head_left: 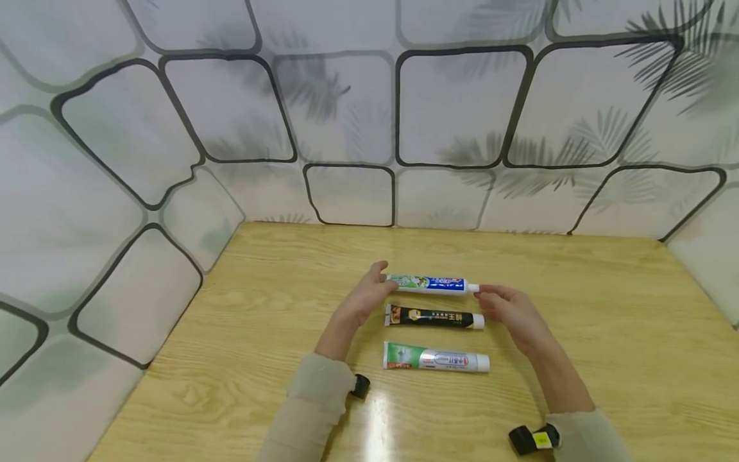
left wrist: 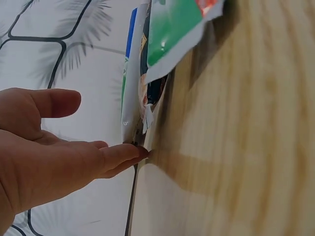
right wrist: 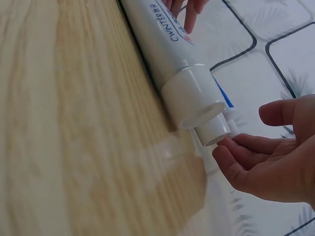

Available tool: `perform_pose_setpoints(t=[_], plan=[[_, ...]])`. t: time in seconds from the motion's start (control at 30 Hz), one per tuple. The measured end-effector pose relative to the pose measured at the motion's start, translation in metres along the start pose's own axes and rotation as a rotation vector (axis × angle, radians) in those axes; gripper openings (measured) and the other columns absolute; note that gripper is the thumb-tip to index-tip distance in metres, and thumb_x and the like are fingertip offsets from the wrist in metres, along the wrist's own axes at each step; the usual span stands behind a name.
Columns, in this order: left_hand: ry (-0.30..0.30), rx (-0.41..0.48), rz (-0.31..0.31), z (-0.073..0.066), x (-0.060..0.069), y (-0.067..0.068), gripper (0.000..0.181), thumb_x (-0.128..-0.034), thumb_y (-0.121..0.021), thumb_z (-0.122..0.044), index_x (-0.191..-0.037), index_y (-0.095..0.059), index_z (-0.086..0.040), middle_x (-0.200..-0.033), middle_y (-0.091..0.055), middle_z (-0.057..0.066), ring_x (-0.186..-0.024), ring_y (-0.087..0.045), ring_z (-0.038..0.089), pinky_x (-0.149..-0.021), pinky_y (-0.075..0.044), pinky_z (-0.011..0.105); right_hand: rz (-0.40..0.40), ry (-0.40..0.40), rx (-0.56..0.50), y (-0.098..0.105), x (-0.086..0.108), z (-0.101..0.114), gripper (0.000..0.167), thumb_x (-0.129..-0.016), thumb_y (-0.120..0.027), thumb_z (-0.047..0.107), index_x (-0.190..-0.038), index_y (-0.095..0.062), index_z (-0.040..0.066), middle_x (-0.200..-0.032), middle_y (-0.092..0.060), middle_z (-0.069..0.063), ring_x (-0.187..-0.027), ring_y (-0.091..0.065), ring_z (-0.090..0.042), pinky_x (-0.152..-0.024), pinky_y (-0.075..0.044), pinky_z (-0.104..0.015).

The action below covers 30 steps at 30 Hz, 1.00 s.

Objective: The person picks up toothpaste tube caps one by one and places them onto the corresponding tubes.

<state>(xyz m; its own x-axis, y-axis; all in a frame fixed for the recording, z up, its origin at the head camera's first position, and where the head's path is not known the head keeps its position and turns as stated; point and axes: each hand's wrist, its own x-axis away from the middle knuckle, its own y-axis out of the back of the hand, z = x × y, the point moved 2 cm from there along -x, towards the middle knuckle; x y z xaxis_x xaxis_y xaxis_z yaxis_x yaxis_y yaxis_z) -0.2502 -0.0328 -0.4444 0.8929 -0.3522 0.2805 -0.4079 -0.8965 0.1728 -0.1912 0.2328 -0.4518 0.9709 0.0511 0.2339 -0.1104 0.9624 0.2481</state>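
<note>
Three toothpaste tubes lie in parallel rows on the wooden table, caps to the right. Farthest back is a white, green and blue tube (head_left: pixel 441 284). A black tube (head_left: pixel 433 317) comes in the middle, and a green and silver tube (head_left: pixel 435 359) lies nearest. My left hand (head_left: pixel 366 296) reaches the flat end of the back tube. Its fingers extend along that end, thumb raised apart in the left wrist view. At the cap end, my right hand (head_left: pixel 516 316) holds its fingertips by the back tube's cap, thumb apart in the right wrist view.
The wooden table (head_left: pixel 277 289) meets a wall covering (head_left: pixel 346 109) with dark outlined blocks and leaf shadows at the back and left. Black straps with small devices (head_left: pixel 524 440) sit at both wrists, beside the light sleeves.
</note>
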Motion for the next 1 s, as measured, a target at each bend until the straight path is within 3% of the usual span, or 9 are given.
perform_pose_setpoints(t=[0.2,0.3,0.43,0.73,1.0], plan=[[-0.001,-0.075,0.066,0.001,-0.001,-0.005,0.069,-0.1015,-0.049,-0.019,-0.159,-0.014,-0.007,-0.164,-0.011,0.019,-0.151,-0.009,0.036,-0.12,-0.012,0.053,0.015,-0.028,0.021,0.002,-0.003,-0.008,0.054,-0.108,-0.04,0.023,-0.148,-0.032,-0.013,-0.15,-0.036,-0.032,-0.136,-0.041,-0.043,-0.105,-0.044,-0.04],[-0.011,-0.136,0.091,0.0,-0.002,-0.004,0.067,-0.1029,-0.048,-0.021,-0.159,-0.015,-0.008,-0.165,-0.013,0.015,-0.151,-0.009,0.033,-0.12,-0.012,0.052,0.016,-0.03,0.008,0.003,-0.004,-0.008,0.055,-0.108,-0.041,0.022,-0.148,-0.031,-0.013,-0.15,-0.035,-0.033,-0.134,-0.042,-0.041,-0.098,-0.049,-0.03],[-0.02,-0.187,0.102,0.001,-0.002,-0.001,0.065,-0.1035,-0.047,-0.022,-0.159,-0.017,-0.008,-0.164,-0.016,0.013,-0.151,-0.011,0.032,-0.12,-0.013,0.051,0.026,-0.041,-0.007,0.001,-0.007,-0.007,0.055,-0.107,-0.041,0.022,-0.149,-0.031,-0.012,-0.151,-0.033,-0.032,-0.134,-0.04,-0.041,-0.093,-0.05,-0.026],[-0.053,-0.137,0.091,0.002,-0.003,0.003,0.064,-0.1024,-0.048,-0.018,-0.158,-0.019,-0.005,-0.163,-0.017,0.018,-0.15,-0.016,0.037,-0.12,-0.017,0.052,0.029,-0.04,-0.002,0.001,-0.01,-0.009,0.055,-0.108,-0.04,0.022,-0.149,-0.03,-0.014,-0.152,-0.032,-0.032,-0.136,-0.038,-0.043,-0.094,-0.049,-0.027],[-0.066,-0.123,0.102,0.009,-0.003,0.006,0.065,-0.1028,-0.047,-0.02,-0.159,-0.016,-0.006,-0.164,-0.014,0.016,-0.151,-0.014,0.034,-0.12,-0.016,0.05,0.034,-0.041,0.001,0.002,-0.007,-0.01,0.055,-0.108,-0.039,0.022,-0.149,-0.028,-0.013,-0.155,-0.027,-0.031,-0.137,-0.036,-0.043,-0.096,-0.05,-0.03]])
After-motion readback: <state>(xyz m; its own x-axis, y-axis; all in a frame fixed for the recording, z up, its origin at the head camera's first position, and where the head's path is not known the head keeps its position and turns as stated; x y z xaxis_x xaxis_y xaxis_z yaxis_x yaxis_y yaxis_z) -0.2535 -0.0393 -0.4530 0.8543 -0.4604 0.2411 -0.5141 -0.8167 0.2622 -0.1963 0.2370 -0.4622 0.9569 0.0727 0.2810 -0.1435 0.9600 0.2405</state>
